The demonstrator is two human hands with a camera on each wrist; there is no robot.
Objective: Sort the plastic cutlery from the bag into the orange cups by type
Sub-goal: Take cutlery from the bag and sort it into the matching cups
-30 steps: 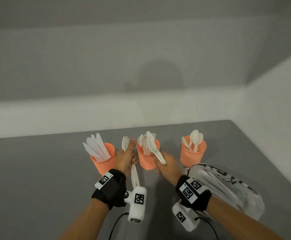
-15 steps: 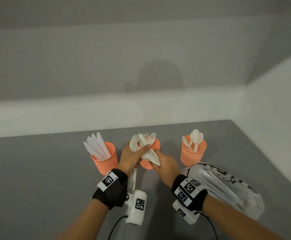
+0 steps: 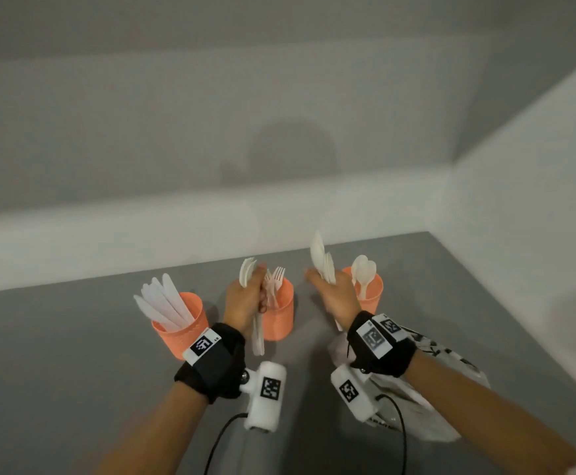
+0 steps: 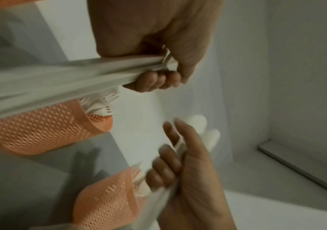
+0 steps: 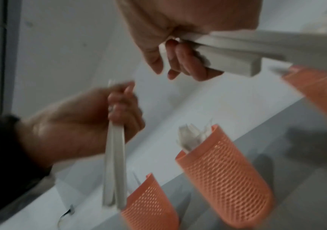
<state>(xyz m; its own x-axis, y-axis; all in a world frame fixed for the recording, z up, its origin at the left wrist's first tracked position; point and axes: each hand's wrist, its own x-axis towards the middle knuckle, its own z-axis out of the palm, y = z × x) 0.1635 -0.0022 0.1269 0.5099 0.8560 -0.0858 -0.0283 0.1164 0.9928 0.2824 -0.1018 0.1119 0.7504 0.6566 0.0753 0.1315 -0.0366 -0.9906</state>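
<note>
Three orange mesh cups stand in a row: the left cup (image 3: 180, 323) holds knives, the middle cup (image 3: 279, 317) forks, the right cup (image 3: 370, 296) spoons. My left hand (image 3: 243, 299) grips a bundle of white forks (image 3: 247, 275) upright, just left of the middle cup (image 4: 40, 129); their handles (image 5: 115, 171) hang below my fist. My right hand (image 3: 334, 296) grips a bundle of white spoons (image 3: 321, 262), bowls up, beside the right cup (image 4: 107, 202). The cutlery bag (image 3: 444, 365) lies under my right forearm.
The grey table (image 3: 74, 371) ends at a white wall ledge (image 3: 142, 241) behind the cups and a white wall (image 3: 519, 234) on the right. Wrist camera cables (image 3: 221, 437) trail toward me.
My hands were together over the middle cup; now they have parted. The right hand has moved right and up with the spoons, to the right cup. The left hand stays by the middle cup.
</note>
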